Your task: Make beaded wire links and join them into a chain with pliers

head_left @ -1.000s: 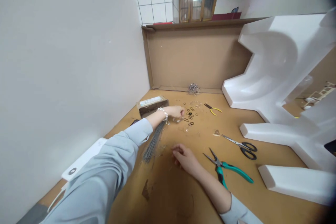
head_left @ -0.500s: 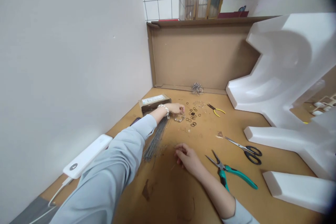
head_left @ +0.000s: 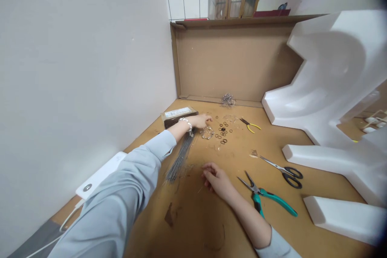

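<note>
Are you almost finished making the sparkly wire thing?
Not nearly, it seems. One small clear ring piece lies made. The left hand reaches beside it; the right hand rests on the board near a thin wire. Many black rings and the wire bundle lie unused.

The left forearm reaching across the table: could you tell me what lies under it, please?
A bundle of thin grey wires runs beneath the left wrist, fanning out toward the near side. Its far end is covered by the wrist, beside the small cardboard box.
</note>
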Action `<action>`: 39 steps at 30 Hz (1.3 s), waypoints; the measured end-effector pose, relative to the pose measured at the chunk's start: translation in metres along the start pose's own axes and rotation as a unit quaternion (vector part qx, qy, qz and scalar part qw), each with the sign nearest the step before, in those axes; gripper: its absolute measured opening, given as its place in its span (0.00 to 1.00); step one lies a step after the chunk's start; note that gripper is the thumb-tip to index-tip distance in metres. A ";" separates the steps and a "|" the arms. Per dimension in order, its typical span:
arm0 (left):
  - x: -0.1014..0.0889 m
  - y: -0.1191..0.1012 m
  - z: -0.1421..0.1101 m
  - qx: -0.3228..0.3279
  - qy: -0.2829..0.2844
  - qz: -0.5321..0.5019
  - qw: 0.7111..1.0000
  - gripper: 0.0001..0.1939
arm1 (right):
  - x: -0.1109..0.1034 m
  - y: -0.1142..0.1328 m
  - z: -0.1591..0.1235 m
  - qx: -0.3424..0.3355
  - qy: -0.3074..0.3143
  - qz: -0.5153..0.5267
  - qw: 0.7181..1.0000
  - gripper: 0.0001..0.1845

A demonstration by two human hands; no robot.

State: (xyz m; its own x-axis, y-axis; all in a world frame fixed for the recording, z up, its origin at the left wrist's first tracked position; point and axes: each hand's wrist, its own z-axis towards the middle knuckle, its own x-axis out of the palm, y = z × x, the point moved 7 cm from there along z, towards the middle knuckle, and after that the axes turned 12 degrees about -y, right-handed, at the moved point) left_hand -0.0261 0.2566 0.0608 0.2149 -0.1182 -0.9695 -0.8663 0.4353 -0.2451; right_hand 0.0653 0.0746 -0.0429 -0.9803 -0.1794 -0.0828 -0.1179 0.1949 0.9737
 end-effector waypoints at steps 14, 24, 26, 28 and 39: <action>0.029 -0.014 -0.005 0.033 0.007 0.056 0.998 0.25 | -0.001 -0.002 0.001 0.005 -0.008 0.003 1.000 0.09; 0.028 -0.016 0.006 -0.001 0.008 -0.024 1.000 0.14 | -0.002 -0.001 0.001 0.002 -0.009 0.010 1.000 0.08; 0.026 -0.021 0.011 -0.010 0.014 -0.066 0.998 0.13 | -0.002 -0.002 0.002 0.001 -0.009 0.009 1.000 0.07; 0.020 -0.026 0.016 -0.014 0.012 -0.110 0.994 0.12 | -0.002 -0.002 0.002 0.001 -0.010 0.006 1.000 0.07; 0.018 -0.030 0.026 -0.078 0.035 -0.119 0.989 0.18 | 0.001 0.000 0.001 0.001 -0.004 -0.015 1.000 0.07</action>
State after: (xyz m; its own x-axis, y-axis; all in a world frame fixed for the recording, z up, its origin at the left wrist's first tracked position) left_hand 0.0153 0.2651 0.0503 0.3944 -0.2650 -0.8799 -0.8547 0.2459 -0.4571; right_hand 0.0646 0.0758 -0.0433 -0.9774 -0.1780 -0.1138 -0.1478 0.1912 0.9704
